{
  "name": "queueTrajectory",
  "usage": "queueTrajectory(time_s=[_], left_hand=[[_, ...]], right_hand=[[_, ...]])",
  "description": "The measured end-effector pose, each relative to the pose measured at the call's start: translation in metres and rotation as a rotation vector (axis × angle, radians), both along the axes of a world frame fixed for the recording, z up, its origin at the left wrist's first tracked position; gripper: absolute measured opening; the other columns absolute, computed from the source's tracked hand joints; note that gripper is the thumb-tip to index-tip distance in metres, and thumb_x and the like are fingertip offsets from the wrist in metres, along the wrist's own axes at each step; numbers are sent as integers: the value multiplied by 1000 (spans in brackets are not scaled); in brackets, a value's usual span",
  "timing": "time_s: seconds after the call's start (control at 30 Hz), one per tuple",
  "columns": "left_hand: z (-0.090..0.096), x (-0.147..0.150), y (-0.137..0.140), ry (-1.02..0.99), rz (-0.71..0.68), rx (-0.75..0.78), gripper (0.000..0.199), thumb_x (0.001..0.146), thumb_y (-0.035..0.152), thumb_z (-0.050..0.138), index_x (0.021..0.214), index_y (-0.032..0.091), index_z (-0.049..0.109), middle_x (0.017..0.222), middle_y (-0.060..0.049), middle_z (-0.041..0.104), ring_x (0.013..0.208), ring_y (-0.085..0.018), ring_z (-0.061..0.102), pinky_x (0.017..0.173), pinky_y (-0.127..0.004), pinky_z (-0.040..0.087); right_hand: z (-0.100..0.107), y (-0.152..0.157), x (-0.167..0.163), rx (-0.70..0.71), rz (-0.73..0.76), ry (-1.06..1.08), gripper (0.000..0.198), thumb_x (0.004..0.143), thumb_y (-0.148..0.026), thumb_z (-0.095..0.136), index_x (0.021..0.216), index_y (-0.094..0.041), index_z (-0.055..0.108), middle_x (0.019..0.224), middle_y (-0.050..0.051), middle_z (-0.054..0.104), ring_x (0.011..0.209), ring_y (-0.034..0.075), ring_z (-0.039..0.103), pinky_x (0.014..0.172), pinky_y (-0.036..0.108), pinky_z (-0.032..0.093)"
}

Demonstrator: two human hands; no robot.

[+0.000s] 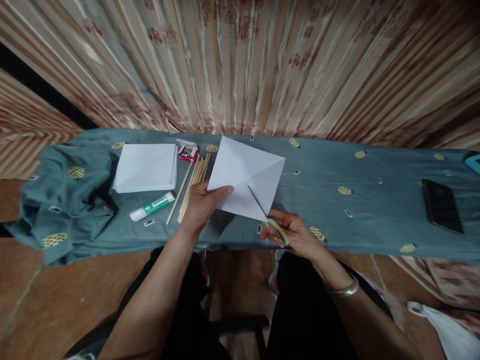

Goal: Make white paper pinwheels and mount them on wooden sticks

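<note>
A square sheet of white paper (243,162) with diagonal creases is held up over the bench. My left hand (204,202) pinches its lower left edge, thumb on top and fingers underneath. My right hand (290,230) grips scissors (278,229) with pale green handles. Their blades lie along the crease from the paper's lower right corner, pointing toward its middle; whether the blades are closed, I cannot tell. Left of my left hand lie several thin wooden sticks (193,187).
On the patterned green cloth (330,210) lie a stack of white paper (146,167), a glue stick (153,206), and a small red box (187,150) of metal pins. A dark phone (442,206) rests at the right. A pleated curtain (240,70) hangs behind the bench.
</note>
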State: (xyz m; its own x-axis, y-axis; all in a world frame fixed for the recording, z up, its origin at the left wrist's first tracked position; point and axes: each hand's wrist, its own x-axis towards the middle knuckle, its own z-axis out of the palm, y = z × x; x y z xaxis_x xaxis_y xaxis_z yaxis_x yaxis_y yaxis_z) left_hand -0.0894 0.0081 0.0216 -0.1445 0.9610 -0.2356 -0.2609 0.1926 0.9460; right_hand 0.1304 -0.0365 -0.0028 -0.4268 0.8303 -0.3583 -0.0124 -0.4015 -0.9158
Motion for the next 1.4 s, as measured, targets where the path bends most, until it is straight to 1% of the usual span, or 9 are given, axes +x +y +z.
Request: queueTrajectory(time_s=[0.23,0.43,0.73,0.93,1.03,1.17,1.27,1.33,1.4], left_hand=[[-1,0,-1,11,-9,-7,31,52,24,86,80,13,76,78,-4,77,66,-17,68,65,-27,54],[0,1,-1,4,-6,3,30,53,24,86,80,14,76,80,-5,77,68,-18,69,68,-28,54],[-1,0,-2,27,0,4,31,54,25,85,81,14,76,80,-4,77,67,-18,69,67,-28,55],[-2,0,-2,32,-6,5,31,55,24,85,82,13,76,79,-5,77,67,-18,69,67,-28,55],[-2,1,-4,23,-20,10,31,56,25,85,83,14,76,81,-5,77,68,-18,69,67,-28,55],[0,-2,-2,6,-8,9,33,52,24,86,81,14,76,79,-5,77,68,-19,69,68,-29,55],[1,-10,2,19,59,40,32,51,23,86,79,13,76,77,-5,76,66,-18,68,67,-29,55],[1,-17,5,29,105,57,30,51,23,85,77,13,75,76,-5,76,65,-17,67,66,-28,55],[-1,-22,5,39,116,63,29,50,24,85,76,13,75,76,-5,76,64,-17,67,66,-28,55]], right_hand=[[1,0,-1,-29,-28,12,57,63,-54,82,104,-18,65,64,-1,68,46,6,50,39,17,32],[1,0,-1,-10,-31,15,50,65,-53,82,97,-18,65,63,-1,69,45,6,50,37,15,31],[-1,-1,0,-2,-31,3,51,65,-54,81,100,-18,67,62,0,68,44,6,50,36,14,31],[-2,-2,0,-9,-25,5,62,64,-56,81,111,-19,63,62,-1,68,44,6,50,35,15,30],[-4,-3,2,-18,34,26,66,69,-53,80,121,-19,58,69,1,70,47,7,53,39,16,35],[0,-4,16,16,164,63,72,73,-52,77,131,-19,52,91,8,73,62,9,59,51,19,45],[13,-5,38,-6,197,-20,77,68,-52,81,132,-18,54,86,6,72,65,11,59,52,20,44],[22,-6,57,-45,169,-89,78,64,-53,83,129,-17,59,80,4,70,62,11,57,49,21,41],[27,-5,74,-8,34,-142,73,64,-55,82,123,-16,64,74,4,68,57,11,54,46,21,39]])
